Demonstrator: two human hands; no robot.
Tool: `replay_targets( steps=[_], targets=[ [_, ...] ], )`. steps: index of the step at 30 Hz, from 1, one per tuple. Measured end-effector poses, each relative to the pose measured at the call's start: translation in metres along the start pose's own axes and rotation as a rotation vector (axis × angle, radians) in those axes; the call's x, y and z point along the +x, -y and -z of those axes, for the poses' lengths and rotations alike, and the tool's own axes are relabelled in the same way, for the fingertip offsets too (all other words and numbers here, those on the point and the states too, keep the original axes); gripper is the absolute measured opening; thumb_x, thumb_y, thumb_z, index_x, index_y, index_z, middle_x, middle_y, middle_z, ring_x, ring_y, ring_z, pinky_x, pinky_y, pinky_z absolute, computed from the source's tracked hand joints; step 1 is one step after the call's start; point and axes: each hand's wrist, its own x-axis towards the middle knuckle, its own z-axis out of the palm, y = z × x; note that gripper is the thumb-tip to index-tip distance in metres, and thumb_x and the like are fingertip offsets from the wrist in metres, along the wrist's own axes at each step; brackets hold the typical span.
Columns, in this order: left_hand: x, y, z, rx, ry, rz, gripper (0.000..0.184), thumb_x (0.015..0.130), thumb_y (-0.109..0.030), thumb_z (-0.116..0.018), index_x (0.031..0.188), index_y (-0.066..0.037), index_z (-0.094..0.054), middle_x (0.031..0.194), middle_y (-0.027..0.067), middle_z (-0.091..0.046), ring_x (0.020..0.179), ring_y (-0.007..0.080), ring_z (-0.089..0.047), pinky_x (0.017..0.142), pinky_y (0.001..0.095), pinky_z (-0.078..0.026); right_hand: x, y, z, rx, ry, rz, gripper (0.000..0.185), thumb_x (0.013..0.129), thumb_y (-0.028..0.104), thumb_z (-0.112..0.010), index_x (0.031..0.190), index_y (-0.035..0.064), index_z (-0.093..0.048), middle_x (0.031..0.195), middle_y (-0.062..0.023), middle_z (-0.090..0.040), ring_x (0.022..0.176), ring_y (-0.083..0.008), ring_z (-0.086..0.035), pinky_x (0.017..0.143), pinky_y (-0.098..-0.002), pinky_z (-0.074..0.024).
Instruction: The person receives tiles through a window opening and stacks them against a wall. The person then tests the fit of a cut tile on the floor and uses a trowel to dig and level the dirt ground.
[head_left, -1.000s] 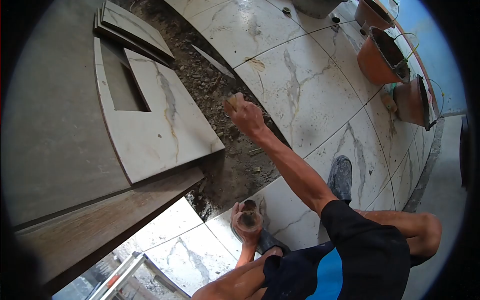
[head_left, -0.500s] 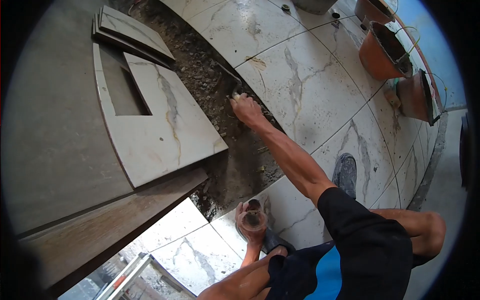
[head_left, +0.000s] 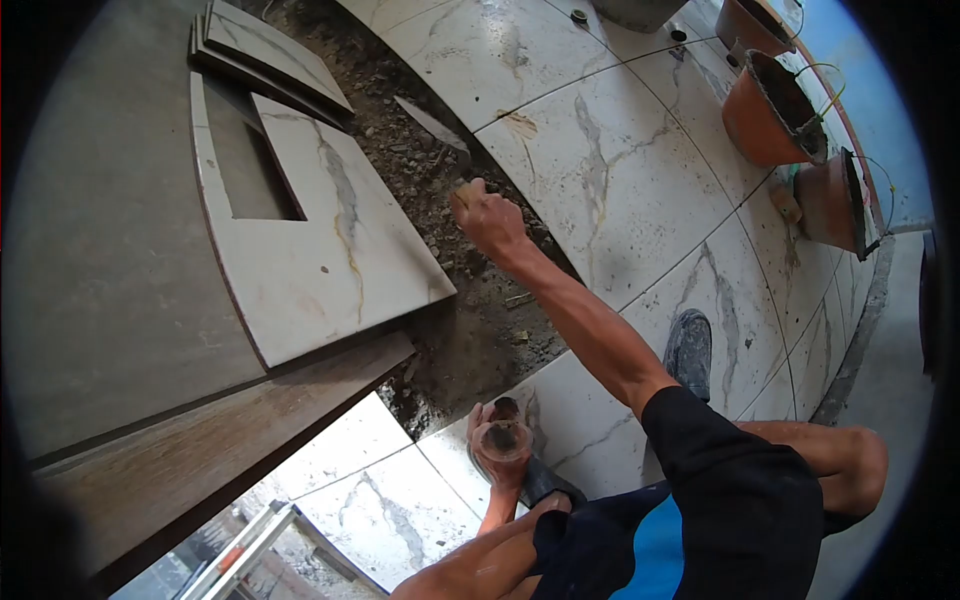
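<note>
My right hand (head_left: 488,218) is wrapped round the handle of a trowel, over the strip of bare dirt (head_left: 465,325). The trowel's pointed grey blade (head_left: 430,122) reaches up and left from my fist, low over the soil beside the laid floor tiles (head_left: 600,170). Near the lower end of the strip, my left hand (head_left: 500,462) holds a round, dusty cup-like container (head_left: 505,438) with its opening upward. A cut marble-patterned tile (head_left: 330,255) with a rectangular notch lies left of the dirt.
Several stacked tiles (head_left: 275,55) lie at the upper left. A wooden board (head_left: 250,425) runs below the notched tile. Orange buckets (head_left: 765,115) stand at the upper right. A metal frame (head_left: 245,550) is at the lower left. My shoe (head_left: 689,350) rests on the tiles.
The trowel blade, seen nearly edge-on half a second ago, now shows its flat face. My right hand has turned slightly. My left hand still holds the container.
</note>
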Motion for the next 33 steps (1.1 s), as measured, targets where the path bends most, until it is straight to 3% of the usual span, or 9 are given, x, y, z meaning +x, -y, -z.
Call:
replay_targets(
  steps=[3,5,8,11,16,18,22,28,33],
  targets=[
    [-0.002,0.001,0.0,-0.066,-0.07,-0.047,0.054,0.064,-0.006,-0.066,0.106,-0.008,-0.032,0.109,0.0145,-0.049,0.108,0.034,-0.044,0.089,0.0442,-0.035,0.015,-0.041,-0.028,-0.069,-0.125,-0.043,0.043,0.083,0.036,-0.046,0.094,-0.0058,-0.046,0.081,-0.0252,-0.059,0.079,-0.0383,-0.059,0.068,-0.0448,-0.0475],
    [-0.003,0.0,-0.001,-0.136,-0.077,-0.022,0.054,0.061,0.001,-0.061,0.107,-0.007,-0.034,0.109,0.0119,-0.047,0.11,0.0337,-0.04,0.091,0.0425,-0.033,0.015,-0.039,-0.028,-0.025,-0.231,0.112,0.043,0.083,0.037,-0.045,0.091,-0.005,-0.046,0.074,-0.0248,-0.059,0.073,-0.0393,-0.059,0.065,-0.0457,-0.0481],
    [-0.003,0.0,0.0,-0.113,-0.057,-0.024,0.055,0.061,0.001,-0.061,0.108,-0.007,-0.033,0.11,0.0122,-0.047,0.11,0.034,-0.041,0.09,0.0426,-0.034,-0.003,-0.011,-0.003,-0.002,-0.133,0.075,0.043,0.083,0.038,-0.044,0.088,-0.004,-0.048,0.071,-0.0238,-0.059,0.07,-0.0386,-0.06,0.063,-0.0451,-0.0489],
    [-0.003,0.001,0.0,-0.132,-0.083,-0.05,0.056,0.061,0.001,-0.061,0.109,-0.006,-0.033,0.109,0.012,-0.047,0.11,0.0341,-0.041,0.091,0.0425,-0.033,0.001,-0.04,-0.018,-0.035,-0.177,0.033,0.042,0.083,0.038,-0.045,0.087,-0.0031,-0.048,0.071,-0.0231,-0.059,0.068,-0.0391,-0.06,0.062,-0.0453,-0.0485],
    [-0.005,0.001,-0.002,-0.128,-0.077,-0.045,0.057,0.061,0.001,-0.061,0.11,-0.007,-0.032,0.11,0.0119,-0.047,0.11,0.034,-0.041,0.091,0.0431,-0.033,0.007,-0.027,-0.008,0.022,-0.158,-0.049,0.044,0.083,0.039,-0.045,0.092,-0.0041,-0.048,0.082,-0.0239,-0.059,0.077,-0.0387,-0.059,0.066,-0.0445,-0.048],
    [-0.001,0.0,-0.001,-0.121,-0.079,-0.061,0.057,0.062,0.001,-0.061,0.11,-0.007,-0.031,0.11,0.012,-0.047,0.111,0.0339,-0.041,0.091,0.0432,-0.033,-0.013,-0.003,0.018,0.024,-0.015,0.009,0.046,0.083,0.04,-0.045,0.094,-0.0054,-0.048,0.088,-0.0241,-0.058,0.083,-0.0387,-0.057,0.07,-0.0437,-0.0473],
    [-0.005,-0.003,-0.003,-0.213,-0.097,-0.004,0.057,0.062,0.002,-0.06,0.109,-0.008,-0.031,0.109,0.0125,-0.047,0.111,0.0339,-0.04,0.092,0.0432,-0.033,0.005,-0.06,-0.024,-0.041,-0.037,-0.023,0.045,0.083,0.039,-0.045,0.094,-0.0046,-0.048,0.088,-0.0263,-0.057,0.083,-0.0381,-0.057,0.07,-0.0443,-0.0469],
    [-0.001,-0.001,-0.001,-0.13,-0.073,-0.026,0.054,0.062,0.002,-0.06,0.108,-0.008,-0.032,0.109,0.0131,-0.047,0.112,0.0341,-0.04,0.092,0.0431,-0.032,-0.022,-0.012,0.016,0.096,0.038,-0.009,0.049,0.082,0.039,-0.047,0.099,-0.0071,-0.047,0.092,-0.0267,-0.057,0.087,-0.0388,-0.056,0.073,-0.0444,-0.0458],
    [-0.001,-0.005,-0.002,-0.163,-0.076,-0.044,0.054,0.062,0.002,-0.06,0.107,-0.008,-0.033,0.109,0.0131,-0.047,0.111,0.0347,-0.04,0.091,0.043,-0.033,0.002,-0.046,-0.017,0.083,-0.077,-0.052,0.047,0.082,0.041,-0.046,0.093,-0.0051,-0.046,0.082,-0.0275,-0.058,0.079,-0.0409,-0.057,0.066,-0.0471,-0.0464]
  ],
)
